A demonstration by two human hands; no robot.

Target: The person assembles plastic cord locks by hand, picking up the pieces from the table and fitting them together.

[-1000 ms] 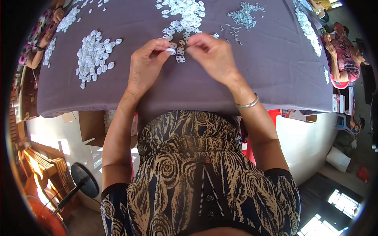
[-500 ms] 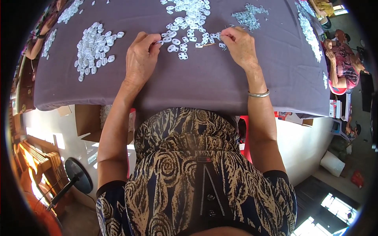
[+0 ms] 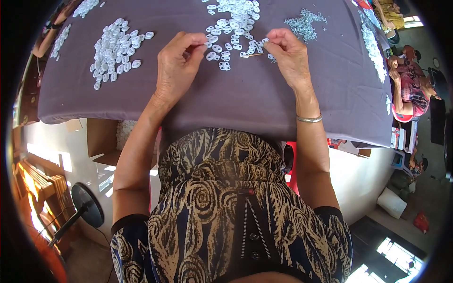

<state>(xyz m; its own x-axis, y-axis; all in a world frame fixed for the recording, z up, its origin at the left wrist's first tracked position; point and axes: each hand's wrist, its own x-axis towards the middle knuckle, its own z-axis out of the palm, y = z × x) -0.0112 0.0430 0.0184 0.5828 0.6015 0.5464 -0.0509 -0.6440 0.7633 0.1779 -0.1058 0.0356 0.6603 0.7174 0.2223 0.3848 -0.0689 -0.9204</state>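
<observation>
My left hand [image 3: 180,62] is at the near left of a heap of small white oval plastic pieces with two holes [image 3: 241,18]. Its thumb and forefinger close about a white piece [image 3: 208,44] at the heap's edge. At the heap's right side is my right hand [image 3: 289,55], wearing a bangle [image 3: 309,119] on the wrist. Its thumb and forefinger are bent toward each other beside some white pieces [image 3: 255,47]; what lies between the tips is too small to make out. A thin wooden stick [image 3: 255,54] rests between the hands.
A second group of white pieces [image 3: 113,52] is spread to the left. Small metal pins or nails [image 3: 306,23] lie scattered beyond my right hand. Grey cloth [image 3: 226,96] covers the table. Another person [image 3: 409,85] sits at the far right; a black round fan-like thing [image 3: 88,205] stands lower left.
My left hand has shifted right, its fingertips now against the heap's edge. The right hand stays by the same pieces, its forefinger a little more raised.
</observation>
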